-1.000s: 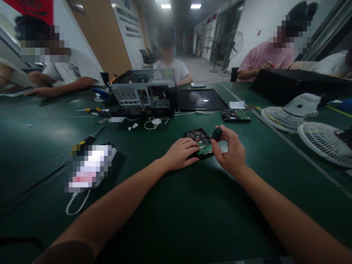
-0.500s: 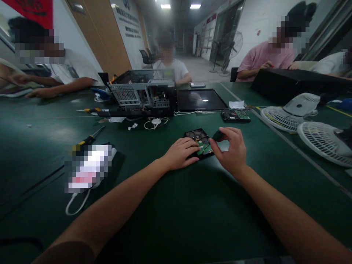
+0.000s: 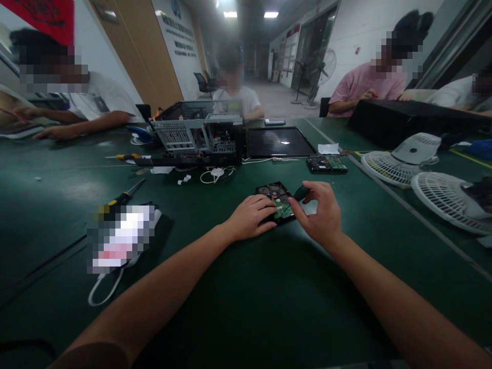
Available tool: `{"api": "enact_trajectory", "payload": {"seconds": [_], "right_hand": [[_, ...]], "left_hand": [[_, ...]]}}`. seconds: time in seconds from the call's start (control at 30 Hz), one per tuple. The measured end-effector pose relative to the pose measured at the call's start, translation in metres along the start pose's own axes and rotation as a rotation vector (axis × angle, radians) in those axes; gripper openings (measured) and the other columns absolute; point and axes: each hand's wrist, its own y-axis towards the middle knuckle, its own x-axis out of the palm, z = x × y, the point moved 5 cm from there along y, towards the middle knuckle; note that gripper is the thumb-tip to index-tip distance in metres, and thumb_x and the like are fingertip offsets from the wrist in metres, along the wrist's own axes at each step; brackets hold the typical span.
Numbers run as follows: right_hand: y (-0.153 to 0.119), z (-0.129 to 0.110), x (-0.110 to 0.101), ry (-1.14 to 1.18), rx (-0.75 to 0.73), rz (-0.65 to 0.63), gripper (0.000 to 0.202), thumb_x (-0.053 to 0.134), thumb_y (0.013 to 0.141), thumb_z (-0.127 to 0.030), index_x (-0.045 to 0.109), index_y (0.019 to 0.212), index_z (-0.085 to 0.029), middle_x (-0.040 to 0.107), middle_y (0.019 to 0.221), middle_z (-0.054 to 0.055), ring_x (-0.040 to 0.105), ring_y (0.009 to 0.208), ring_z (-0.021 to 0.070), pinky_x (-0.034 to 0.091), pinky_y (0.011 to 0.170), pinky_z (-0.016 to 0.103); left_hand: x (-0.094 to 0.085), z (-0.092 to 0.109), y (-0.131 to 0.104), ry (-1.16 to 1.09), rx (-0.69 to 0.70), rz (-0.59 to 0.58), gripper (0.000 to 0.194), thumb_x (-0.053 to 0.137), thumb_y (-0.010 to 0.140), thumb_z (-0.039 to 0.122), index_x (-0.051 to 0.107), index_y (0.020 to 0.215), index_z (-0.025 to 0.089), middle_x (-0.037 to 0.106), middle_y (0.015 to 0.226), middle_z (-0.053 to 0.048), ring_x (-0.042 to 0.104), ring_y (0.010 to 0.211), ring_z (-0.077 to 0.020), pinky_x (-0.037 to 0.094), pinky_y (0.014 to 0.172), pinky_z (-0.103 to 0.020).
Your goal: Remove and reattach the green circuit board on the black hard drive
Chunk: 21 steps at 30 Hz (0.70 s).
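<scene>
A hard drive [image 3: 277,190] lies on the green table in front of me, with its green circuit board facing up. My left hand [image 3: 251,218] grips its left side, the fingers reaching over onto the board. In my right hand [image 3: 321,207] is a small screwdriver [image 3: 302,193] with a dark handle, pinched between thumb and fingers. Its thin shaft slants down to the left towards the circuit board; I cannot tell exactly where the tip rests. My left fingers hide part of the drive.
Beyond are an open computer case [image 3: 200,136], a dark flat panel [image 3: 280,142] and a second hard drive [image 3: 327,164]. White fans [image 3: 395,164] stand on the right. On the left lie a yellow-and-black screwdriver [image 3: 121,199] and a phone [image 3: 125,238] with a cable. Several people sit around the table.
The whole view has shifted slightly. Both hands keep the same hold on the hard drive and the screwdriver, with little visible movement.
</scene>
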Motion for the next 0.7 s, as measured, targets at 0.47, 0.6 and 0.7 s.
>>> {"api": "enact_trajectory", "payload": {"seconds": [0.47,0.6,0.7], "right_hand": [[-0.0031,0.0041,0.0052,0.037,0.035,-0.038,0.058,0.069,0.088,-0.027,0.045,0.140,-0.027,0.063,0.121,0.010,0.068,0.086,0.0220,0.061,0.078,0.044],[-0.0043,0.0054,0.0065,0.074,0.054,-0.065,0.062,0.066,0.089,-0.024,0.041,0.146,-0.026,0.064,0.127,0.012,0.071,0.089,0.0226,0.062,0.083,0.045],[-0.0045,0.0047,0.0052,0.021,0.045,-0.039,0.062,0.067,0.089,-0.024,0.043,0.146,-0.027,0.068,0.119,0.009,0.071,0.084,0.0216,0.062,0.080,0.044]], "left_hand": [[0.0009,-0.0008,-0.0007,-0.003,-0.002,0.003,0.041,0.061,0.098,0.045,0.064,0.130,0.020,0.063,0.135,-0.011,0.052,0.132,-0.0308,0.044,0.110,-0.050],[0.0002,0.0001,-0.0002,-0.001,-0.001,0.006,0.041,0.061,0.098,0.044,0.064,0.130,0.019,0.063,0.135,-0.011,0.051,0.132,-0.0305,0.044,0.110,-0.049],[-0.0005,0.0003,0.0001,-0.005,-0.002,0.005,0.041,0.062,0.098,0.044,0.064,0.130,0.019,0.064,0.135,-0.011,0.052,0.131,-0.0306,0.044,0.109,-0.050]]}}
